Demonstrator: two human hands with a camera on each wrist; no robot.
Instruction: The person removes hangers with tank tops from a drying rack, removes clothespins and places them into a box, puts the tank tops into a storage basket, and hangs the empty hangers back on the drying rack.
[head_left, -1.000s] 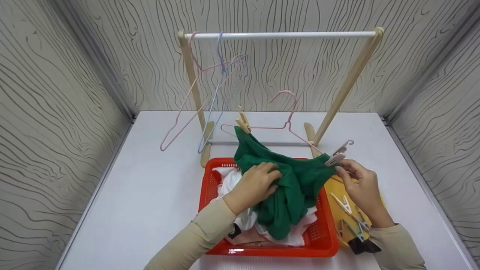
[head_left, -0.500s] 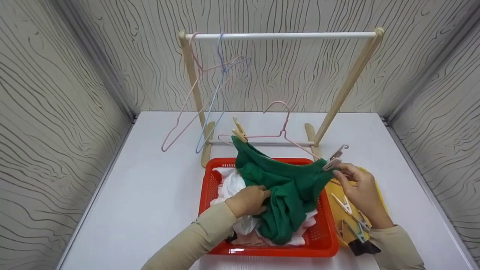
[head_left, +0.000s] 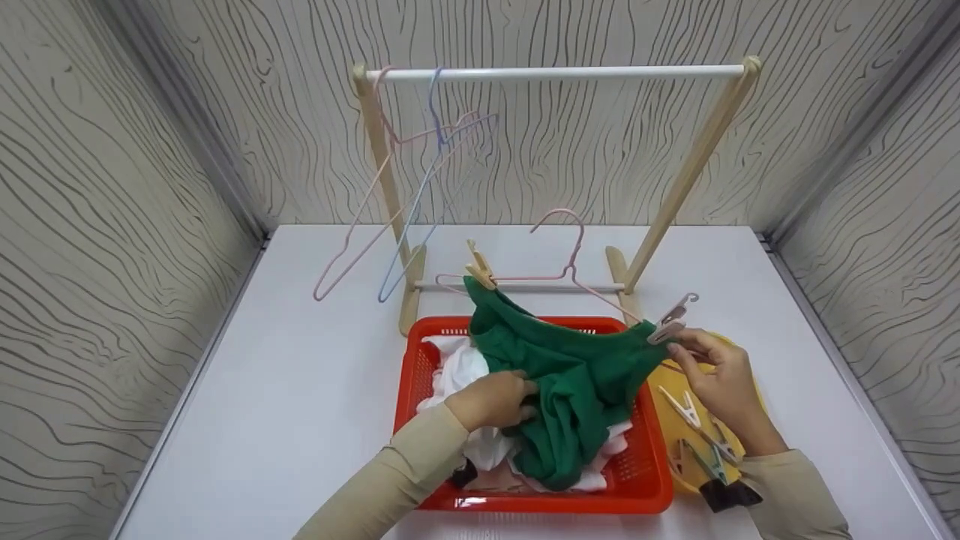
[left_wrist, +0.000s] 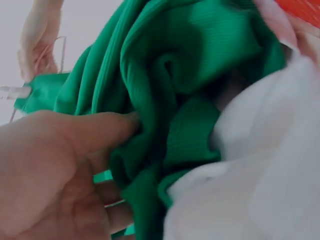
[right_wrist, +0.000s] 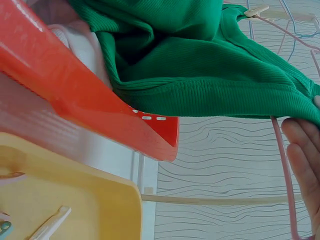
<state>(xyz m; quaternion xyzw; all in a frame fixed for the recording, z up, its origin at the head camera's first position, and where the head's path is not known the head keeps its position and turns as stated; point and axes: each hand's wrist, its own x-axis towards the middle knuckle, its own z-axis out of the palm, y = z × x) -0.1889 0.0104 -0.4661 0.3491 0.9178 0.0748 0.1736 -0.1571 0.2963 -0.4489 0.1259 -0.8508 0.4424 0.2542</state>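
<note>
A green ribbed garment [head_left: 564, 356] lies draped over a red basket [head_left: 649, 480], its upper edge raised along a pink hanger [head_left: 582, 240]. One yellow clothespin [head_left: 482, 274] clips its left corner to the hanger. A pale pink clothespin [head_left: 666, 331] sits at the right corner. My left hand [head_left: 498, 399] holds the garment's lower folds, the thumb [left_wrist: 107, 131] on top and the fingers behind the cloth. Beside the pale clothespin, my right hand [head_left: 721, 375] pinches the right corner between thumb and fingers; in the right wrist view the fingers [right_wrist: 305, 150] are partly cut off.
White clothes [head_left: 457, 369] fill the basket beneath the garment. To its right stands a yellow tray [head_left: 675, 379] with several clothespins. Behind is a rack with a white bar [head_left: 559, 73], where a pink hanger [head_left: 352, 238] and a blue hanger [head_left: 409, 219] hang on the left.
The pink hanger and the garment's upper edge have come down toward the basket. My left hand has slid from atop the cloth down to its left side. My right hand stays at the corner.
</note>
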